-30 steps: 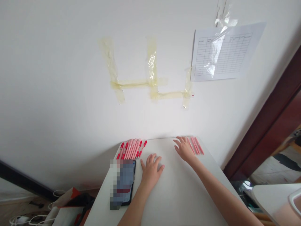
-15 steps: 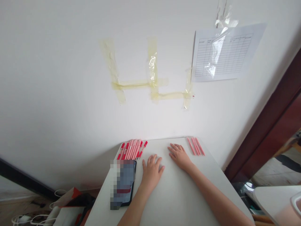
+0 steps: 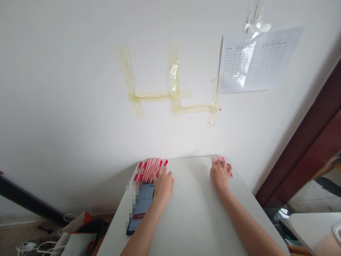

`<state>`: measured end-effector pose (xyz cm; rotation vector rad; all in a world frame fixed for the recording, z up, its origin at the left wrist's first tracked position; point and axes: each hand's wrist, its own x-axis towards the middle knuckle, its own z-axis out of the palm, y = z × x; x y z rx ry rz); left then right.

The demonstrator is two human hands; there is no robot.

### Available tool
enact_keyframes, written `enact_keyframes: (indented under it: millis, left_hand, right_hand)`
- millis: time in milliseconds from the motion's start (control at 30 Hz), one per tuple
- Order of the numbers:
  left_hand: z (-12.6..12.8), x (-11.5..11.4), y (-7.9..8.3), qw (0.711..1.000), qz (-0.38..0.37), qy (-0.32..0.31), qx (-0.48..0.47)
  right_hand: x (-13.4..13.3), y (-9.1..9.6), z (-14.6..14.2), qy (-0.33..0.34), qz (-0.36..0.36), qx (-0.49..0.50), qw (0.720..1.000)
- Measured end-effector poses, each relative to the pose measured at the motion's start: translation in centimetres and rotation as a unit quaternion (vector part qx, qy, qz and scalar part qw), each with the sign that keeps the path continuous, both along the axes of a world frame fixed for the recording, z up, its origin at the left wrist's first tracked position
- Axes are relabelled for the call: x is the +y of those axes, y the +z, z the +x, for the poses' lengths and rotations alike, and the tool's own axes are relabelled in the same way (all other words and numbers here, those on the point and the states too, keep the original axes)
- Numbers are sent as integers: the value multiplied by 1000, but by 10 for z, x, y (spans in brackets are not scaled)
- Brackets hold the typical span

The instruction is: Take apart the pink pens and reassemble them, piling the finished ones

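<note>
Pink pens [image 3: 150, 168], some with red ends, lie side by side in a row at the table's far left corner. My left hand [image 3: 163, 186] is over the right end of this row, fingers apart, covering the lower part of a red-ended pen [image 3: 166, 163]. A phone [image 3: 142, 204] with a timer on its screen lies beside that hand, partly under the forearm. At the far right, my right hand [image 3: 220, 174] has its fingers bent down over several pink pens [image 3: 223, 158]; only the ends of these pens show.
The white table [image 3: 194, 213] stands against a white wall with yellowish tape [image 3: 153, 96] and a printed sheet [image 3: 253, 64] on it. On the right are a dark red frame [image 3: 298, 153] and another white surface [image 3: 309, 227]. Bags and cables [image 3: 53, 245] lie low on the left.
My right hand has moved right from the middle of the table onto the pink pens. My left hand has shifted left and slightly forward to the row's end. The phone screen has brightened.
</note>
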<state>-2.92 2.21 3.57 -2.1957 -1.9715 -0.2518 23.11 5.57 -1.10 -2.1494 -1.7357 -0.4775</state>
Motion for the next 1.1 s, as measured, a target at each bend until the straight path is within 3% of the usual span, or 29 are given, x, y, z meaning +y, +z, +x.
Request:
enact_keyframes:
  millis: [100, 200, 500, 833, 1100]
  left_hand:
    - [-8, 14, 7, 998, 28, 53, 25]
    - [-15, 27, 7, 994, 59, 88, 24]
    - [-18, 40, -7, 993, 61, 96, 17]
    - [-15, 45, -2, 994, 64, 88, 18]
    - [3, 35, -5, 996, 62, 64, 14]
  right_hand:
    - [-1, 1, 6, -46, 8, 5, 999]
    - [-1, -1, 7, -47, 4, 6, 999]
    - [2, -7, 11, -51, 16, -2, 999]
    - [4, -7, 15, -75, 9, 3, 997]
    - [4, -7, 16, -87, 12, 13, 996]
